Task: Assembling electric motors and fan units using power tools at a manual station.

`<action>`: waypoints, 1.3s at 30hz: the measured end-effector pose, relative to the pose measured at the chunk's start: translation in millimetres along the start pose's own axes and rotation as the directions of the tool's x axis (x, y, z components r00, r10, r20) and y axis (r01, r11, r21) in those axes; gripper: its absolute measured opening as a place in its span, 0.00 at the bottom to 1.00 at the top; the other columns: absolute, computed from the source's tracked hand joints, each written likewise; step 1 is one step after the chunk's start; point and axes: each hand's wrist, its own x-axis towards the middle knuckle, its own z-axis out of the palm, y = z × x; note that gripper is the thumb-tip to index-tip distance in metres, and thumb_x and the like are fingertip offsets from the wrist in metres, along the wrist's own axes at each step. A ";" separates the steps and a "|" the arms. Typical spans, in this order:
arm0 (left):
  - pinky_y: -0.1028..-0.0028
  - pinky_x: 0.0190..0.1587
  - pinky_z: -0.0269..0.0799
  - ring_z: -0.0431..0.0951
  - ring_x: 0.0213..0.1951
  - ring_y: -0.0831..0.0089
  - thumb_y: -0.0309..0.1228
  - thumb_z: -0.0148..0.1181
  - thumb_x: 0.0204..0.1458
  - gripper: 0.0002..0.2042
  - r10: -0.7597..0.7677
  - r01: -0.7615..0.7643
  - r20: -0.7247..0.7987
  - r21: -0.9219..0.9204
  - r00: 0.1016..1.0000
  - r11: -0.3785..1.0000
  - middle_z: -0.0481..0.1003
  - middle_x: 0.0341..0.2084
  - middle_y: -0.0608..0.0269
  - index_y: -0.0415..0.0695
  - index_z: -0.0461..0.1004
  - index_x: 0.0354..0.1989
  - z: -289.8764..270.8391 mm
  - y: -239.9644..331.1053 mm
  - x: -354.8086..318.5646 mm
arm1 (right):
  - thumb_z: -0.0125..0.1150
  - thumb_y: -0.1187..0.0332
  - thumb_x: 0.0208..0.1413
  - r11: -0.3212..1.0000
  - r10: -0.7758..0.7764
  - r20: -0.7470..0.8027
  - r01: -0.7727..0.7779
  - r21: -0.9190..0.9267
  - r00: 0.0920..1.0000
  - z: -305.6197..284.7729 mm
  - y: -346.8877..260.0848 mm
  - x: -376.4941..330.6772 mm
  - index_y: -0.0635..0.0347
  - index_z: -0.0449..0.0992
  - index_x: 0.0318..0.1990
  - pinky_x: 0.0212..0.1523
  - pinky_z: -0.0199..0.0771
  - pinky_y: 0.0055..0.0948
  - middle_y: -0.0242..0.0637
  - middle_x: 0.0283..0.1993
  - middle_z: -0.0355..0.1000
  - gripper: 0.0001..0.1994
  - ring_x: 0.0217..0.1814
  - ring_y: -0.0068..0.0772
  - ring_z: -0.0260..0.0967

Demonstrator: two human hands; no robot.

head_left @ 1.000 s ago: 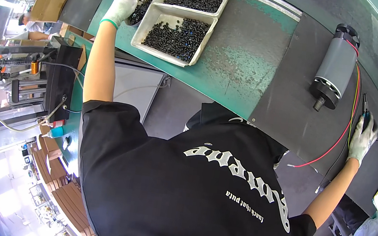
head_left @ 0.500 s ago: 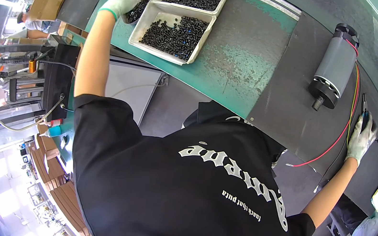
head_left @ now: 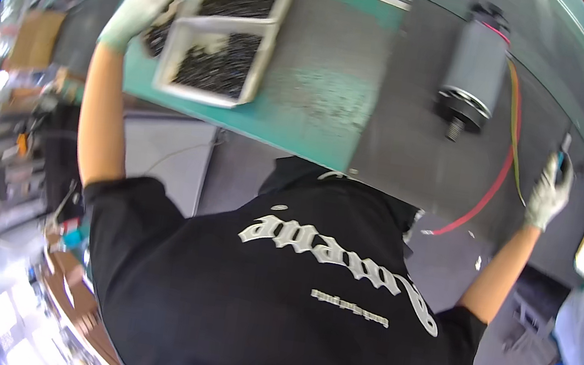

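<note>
Counting first: one slim tool (head_left: pixel 564 148) is held by the gloved right hand (head_left: pixel 550 190), fingers wrapped pretty snugly round it, well to the right of the motor; one small bowl (head_left: pixel 154 38) of black bits is met by the gloved left hand (head_left: pixel 137 10), fingers part-curled at its rim; whether anything's pinched there can't be told, too blurry; two pale trays (head_left: pixel 199 97) are set just right of the bowl, both heaped with black parts (head_left: pixel 223 61); one motor (head_left: pixel 476 70) is laid farther right. Lookswise, the tool is thin and dark, its metallic tip pointed away from the wearer; the motor is a grey cylinder with black ends. Roomwise, a wide strip of worn bench (head_left: pixel 325 105) is left between trays and motor; the nearer tray is parked by the front edge; red wire (head_left: pixel 491 188) is trailed past that edge.
</note>
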 end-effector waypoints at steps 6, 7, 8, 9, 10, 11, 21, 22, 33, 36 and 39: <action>0.82 0.34 0.71 0.74 0.33 0.81 0.32 0.56 0.59 0.11 0.164 -0.036 0.084 -0.785 0.983 0.618 0.74 0.35 0.63 0.38 0.70 0.45 70.6 262.5 -18.1 | 0.63 0.71 0.52 0.872 -0.442 0.221 0.358 0.335 0.869 -31.1 -133.2 -38.5 0.61 0.73 0.59 0.47 0.70 0.27 0.33 0.45 0.72 0.24 0.45 0.25 0.68; 0.78 0.31 0.70 0.73 0.29 0.77 0.29 0.61 0.56 0.11 0.254 0.175 0.247 -0.945 0.935 0.275 0.74 0.33 0.62 0.39 0.69 0.43 86.0 285.8 -7.9 | 0.64 0.71 0.50 0.803 -0.592 0.253 0.530 0.274 0.766 -43.3 -153.6 -40.8 0.63 0.73 0.59 0.48 0.72 0.30 0.36 0.47 0.72 0.26 0.46 0.28 0.69; 0.73 0.28 0.69 0.72 0.26 0.73 0.26 0.65 0.52 0.12 0.379 0.410 0.354 -0.909 0.855 -0.075 0.73 0.30 0.61 0.41 0.68 0.41 97.8 302.8 -0.6 | 0.66 0.71 0.47 0.688 -0.723 0.298 0.686 0.236 0.623 -49.9 -167.9 -39.3 0.65 0.72 0.59 0.49 0.73 0.34 0.40 0.50 0.72 0.28 0.47 0.32 0.70; 0.73 0.28 0.69 0.72 0.26 0.73 0.26 0.65 0.52 0.12 0.393 0.414 0.354 -0.907 0.849 -0.075 0.73 0.30 0.61 0.41 0.68 0.41 99.3 315.7 2.8 | 0.66 0.71 0.47 0.695 -0.717 0.296 0.684 0.222 0.631 -54.7 -177.1 -37.8 0.65 0.72 0.59 0.49 0.73 0.34 0.40 0.50 0.72 0.28 0.47 0.32 0.70; 0.77 0.27 0.66 0.68 0.25 0.77 0.25 0.64 0.53 0.12 0.438 0.434 0.324 -0.884 0.838 -0.177 0.72 0.29 0.64 0.42 0.67 0.40 101.8 327.9 3.1 | 0.65 0.72 0.44 0.661 -0.739 0.300 0.735 0.151 0.603 -59.5 -181.1 -36.3 0.64 0.74 0.57 0.49 0.73 0.34 0.41 0.49 0.72 0.27 0.47 0.34 0.71; 0.80 0.26 0.63 0.65 0.24 0.81 0.25 0.63 0.53 0.11 0.478 0.454 0.290 -0.848 0.829 -0.272 0.70 0.28 0.66 0.44 0.65 0.40 102.4 336.1 3.1 | 0.65 0.73 0.42 0.620 -0.761 0.305 0.780 0.082 0.573 -63.2 -183.7 -35.4 0.62 0.76 0.56 0.50 0.73 0.35 0.42 0.49 0.72 0.27 0.48 0.37 0.71; 0.81 0.26 0.63 0.66 0.24 0.81 0.24 0.62 0.52 0.11 0.473 0.385 0.277 -0.911 0.837 -0.149 0.71 0.29 0.65 0.43 0.66 0.39 104.2 349.9 0.6 | 0.58 0.73 0.58 0.887 -0.454 0.218 0.413 0.206 0.864 -75.7 -153.9 -40.4 0.69 0.70 0.59 0.45 0.74 0.30 0.37 0.38 0.74 0.21 0.43 0.30 0.73; 0.80 0.26 0.63 0.65 0.24 0.81 0.23 0.61 0.52 0.10 0.464 0.388 0.287 -0.912 0.838 -0.135 0.71 0.29 0.66 0.43 0.66 0.39 103.6 350.7 0.1 | 0.63 0.70 0.55 0.893 -0.292 0.290 0.151 0.424 0.911 -71.7 -149.4 -41.2 0.68 0.73 0.55 0.38 0.74 0.28 0.36 0.34 0.74 0.20 0.35 0.28 0.72; 0.78 0.25 0.57 0.60 0.22 0.80 0.20 0.54 0.56 0.06 0.545 0.476 0.256 -0.822 0.798 -0.311 0.65 0.25 0.68 0.43 0.66 0.38 124.4 356.7 14.6 | 0.62 0.69 0.53 0.898 -0.310 0.341 0.391 -0.202 0.887 -46.1 -116.1 -33.4 0.66 0.72 0.51 0.41 0.70 0.31 0.40 0.38 0.71 0.18 0.39 0.30 0.71; 0.78 0.25 0.58 0.60 0.22 0.80 0.21 0.55 0.56 0.06 0.663 0.149 -0.080 -0.948 0.744 -0.282 0.65 0.25 0.68 0.42 0.66 0.38 139.1 352.9 27.9 | 0.59 0.69 0.53 0.796 -0.281 0.412 0.450 -0.405 0.867 -56.4 -125.7 -25.0 0.67 0.73 0.54 0.56 0.68 0.34 0.47 0.57 0.69 0.20 0.56 0.36 0.70; 0.79 0.25 0.58 0.61 0.22 0.80 0.21 0.55 0.56 0.06 0.715 -0.048 -0.241 -0.959 0.656 -0.279 0.65 0.25 0.68 0.42 0.66 0.39 144.2 352.0 27.9 | 0.59 0.69 0.53 0.837 -0.510 0.362 0.547 -0.002 0.781 -66.9 -136.5 -26.9 0.64 0.71 0.59 0.58 0.67 0.33 0.44 0.57 0.70 0.24 0.55 0.38 0.70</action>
